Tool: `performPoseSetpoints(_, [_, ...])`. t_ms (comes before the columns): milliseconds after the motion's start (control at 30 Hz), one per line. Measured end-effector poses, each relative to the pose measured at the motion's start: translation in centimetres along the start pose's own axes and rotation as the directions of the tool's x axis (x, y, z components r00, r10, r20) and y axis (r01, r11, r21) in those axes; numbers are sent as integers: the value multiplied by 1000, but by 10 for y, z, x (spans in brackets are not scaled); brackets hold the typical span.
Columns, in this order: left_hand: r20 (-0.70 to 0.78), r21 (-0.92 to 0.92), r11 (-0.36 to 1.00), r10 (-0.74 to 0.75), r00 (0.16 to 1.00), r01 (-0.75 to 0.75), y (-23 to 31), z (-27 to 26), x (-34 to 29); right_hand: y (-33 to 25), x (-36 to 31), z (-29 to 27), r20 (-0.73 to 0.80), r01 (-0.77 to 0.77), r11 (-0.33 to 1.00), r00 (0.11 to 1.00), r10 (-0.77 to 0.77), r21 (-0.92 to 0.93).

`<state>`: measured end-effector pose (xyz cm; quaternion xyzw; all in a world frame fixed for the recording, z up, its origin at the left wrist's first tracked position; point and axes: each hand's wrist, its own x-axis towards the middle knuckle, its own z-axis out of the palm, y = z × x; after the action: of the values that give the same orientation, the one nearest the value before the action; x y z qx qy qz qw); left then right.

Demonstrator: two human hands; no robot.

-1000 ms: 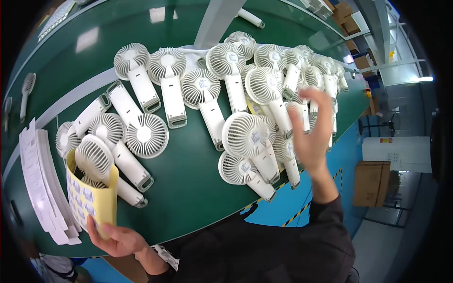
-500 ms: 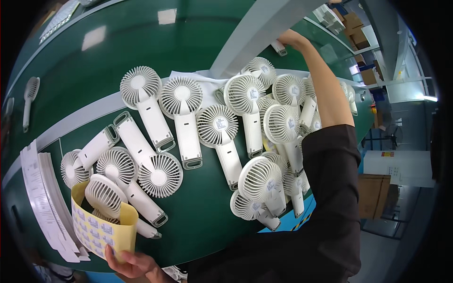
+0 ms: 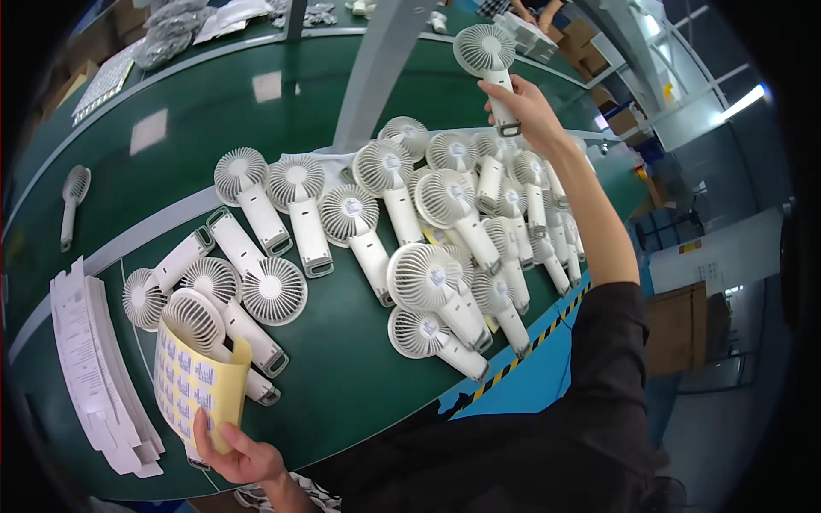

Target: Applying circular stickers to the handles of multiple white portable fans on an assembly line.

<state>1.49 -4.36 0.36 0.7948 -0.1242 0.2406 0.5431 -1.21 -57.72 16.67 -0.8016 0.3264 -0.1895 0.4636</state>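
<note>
My left hand (image 3: 239,453) pinches the lower edge of a curled yellow sheet of stickers (image 3: 192,376) at the near left of the table. Behind that sheet a white handheld fan (image 3: 195,318) is partly hidden. At the upper right my right hand (image 3: 526,107) grips the handle of another white handheld fan (image 3: 486,50), raised above the table with its round head upward. Between my hands lie several more white fans; those on the right overlap in a pile (image 3: 445,198) and many carry a small label on the hub. A few fans without visible labels (image 3: 275,291) lie on the left.
Stacked printed white cartons (image 3: 90,376) lie flat along the green table's (image 3: 342,376) left side. A grey post (image 3: 376,77) rises beyond the fans. One lone fan (image 3: 73,192) rests at the far left. Another person's hands (image 3: 543,19) show at the top, by a white box.
My right hand has come back from behind the post and lifted a fan into view. The view has shifted; my left hand still holds the sticker sheet.
</note>
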Motion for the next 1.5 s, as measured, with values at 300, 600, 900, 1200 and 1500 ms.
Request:
performPoseSetpoints(300, [143, -75, 986, 161, 977, -151, 14, -8, 9, -52, -155, 33, 187, 136, 916, 958, -219, 377])
performPoseSetpoints(600, [366, -255, 957, 230, 902, -141, 73, -13, 34, -79, -243, 127, 453, -60, 800, 848, -275, 597])
performPoseSetpoints(900, [799, -453, 629, -29, 601, 632, 107, -23, 47, -76, -285, 211, 822, -323, 810, 480, -306, 490])
performPoseSetpoints(1200, [745, -463, 729, 11, 667, 504, 100, -24, 49, -75, -291, 214, 831, -361, 787, 454, -321, 501])
performPoseSetpoints(1500, [193, -252, 965, -24, 981, 74, 57, -50, 41, -26, -301, 206, 576, -180, 904, 813, -85, 387])
